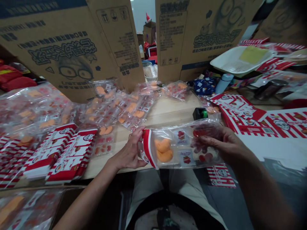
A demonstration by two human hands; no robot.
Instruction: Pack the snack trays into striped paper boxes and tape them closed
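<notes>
My left hand (133, 150) grips a small red-and-white striped carton (149, 148), its open end turned to the right. Closed on the right part of a clear plastic pack (176, 148) is my right hand (219, 142). Orange pieces, two small printed sachets and red candies show through the film. The pack's left end lies at the carton's mouth; whether it is inside, I cannot tell. Both are held level over the table's front edge. Just behind the pack sits a small black object with a green part (200, 113), perhaps a tape dispenser.
Clear candy packs (129, 107) are heaped at the left and back of the wooden table (165, 110). Folded striped cartons (72, 153) are stacked front left, flat ones (242, 110) lie right. Large cardboard boxes (107, 41) stand behind. A white basket (240, 60) and blue bottle (224, 83) are back right.
</notes>
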